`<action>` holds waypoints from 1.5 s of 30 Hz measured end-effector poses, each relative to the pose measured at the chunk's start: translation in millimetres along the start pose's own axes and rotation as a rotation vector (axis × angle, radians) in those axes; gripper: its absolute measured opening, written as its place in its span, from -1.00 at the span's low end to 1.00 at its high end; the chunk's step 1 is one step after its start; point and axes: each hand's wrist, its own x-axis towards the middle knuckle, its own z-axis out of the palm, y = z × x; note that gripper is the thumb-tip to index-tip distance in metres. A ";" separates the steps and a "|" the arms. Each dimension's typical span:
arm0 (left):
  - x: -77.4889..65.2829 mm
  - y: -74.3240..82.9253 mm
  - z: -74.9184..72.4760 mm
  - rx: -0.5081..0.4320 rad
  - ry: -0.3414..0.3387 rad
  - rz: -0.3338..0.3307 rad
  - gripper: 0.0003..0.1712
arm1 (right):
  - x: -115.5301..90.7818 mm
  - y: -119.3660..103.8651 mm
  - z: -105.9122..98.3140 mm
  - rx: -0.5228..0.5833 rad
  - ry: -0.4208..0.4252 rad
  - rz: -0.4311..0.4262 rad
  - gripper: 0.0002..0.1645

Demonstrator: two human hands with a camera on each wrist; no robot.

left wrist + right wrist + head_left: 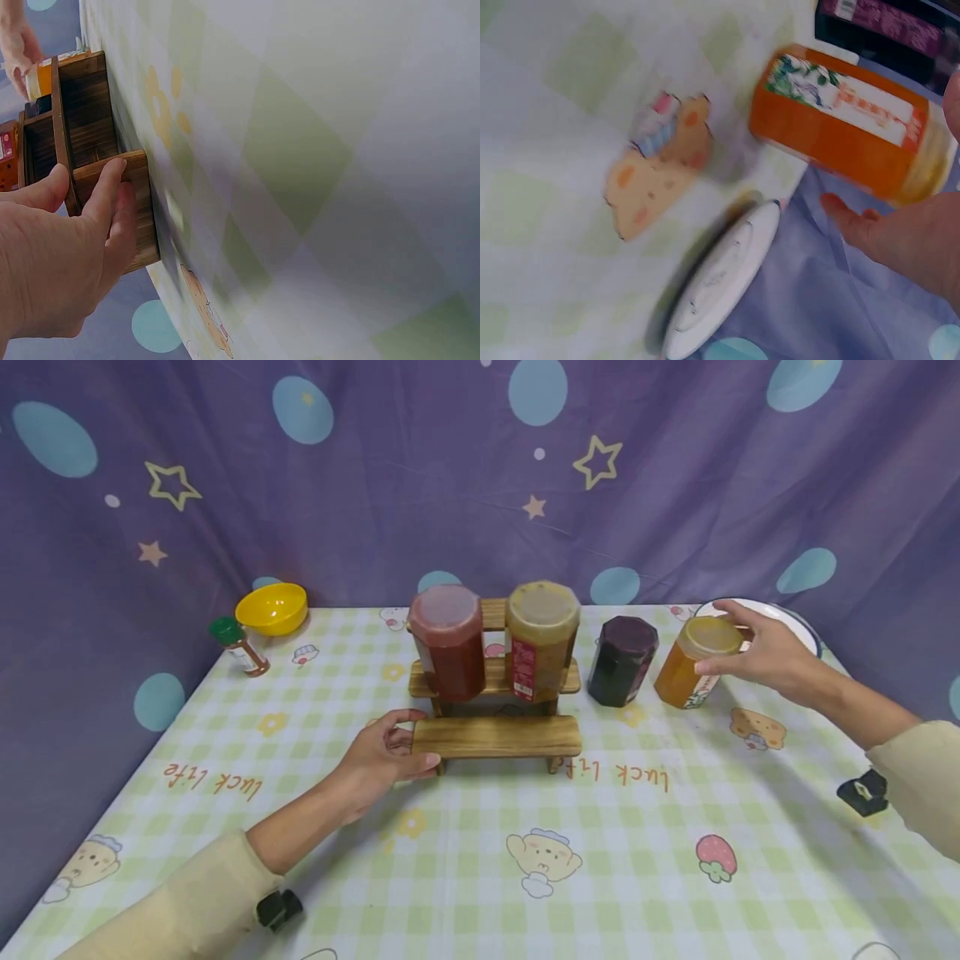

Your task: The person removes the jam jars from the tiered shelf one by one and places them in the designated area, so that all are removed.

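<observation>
Purple curtain: hangs around the back and sides, printed with pale blue ovals, two outlined stars and two small solid ones.
Surface: covered with a green-and-white checked cloth showing cartoon bears, flowers, a strawberry and the words "luck life", upside down from the person's side.
Wooden rack: one, with three steps, near the middle of the surface.
Jars: four; the red jar and the yellow jar stand side by side on the middle step, the dark jar on the surface right of the rack.
Amber jar: the fourth, just right of the dark one; I cannot tell whether its base touches the cloth.
Left hand: grips the left end of the rack's lowest step.
Right hand: holds the amber jar by its lid, thumb nearer the person.
White plate: one, behind the right hand.
Yellow bowl: one, far left.
Bottle: one, small, green-capped, near the bowl.
</observation>
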 end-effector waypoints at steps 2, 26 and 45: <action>0.1 0.1 -0.1 0.000 -0.001 0.002 -0.24 | 1.6 -4.6 -6.1 -0.002 0.003 -0.002 0.24; 0.3 0.9 0.4 0.005 0.006 -0.007 -0.23 | -0.7 -104.5 10.8 0.283 -0.012 -0.341 0.02; 0.4 0.9 0.3 0.009 0.015 -0.017 -0.24 | 9.6 -159.8 45.5 0.470 -0.216 -0.471 0.09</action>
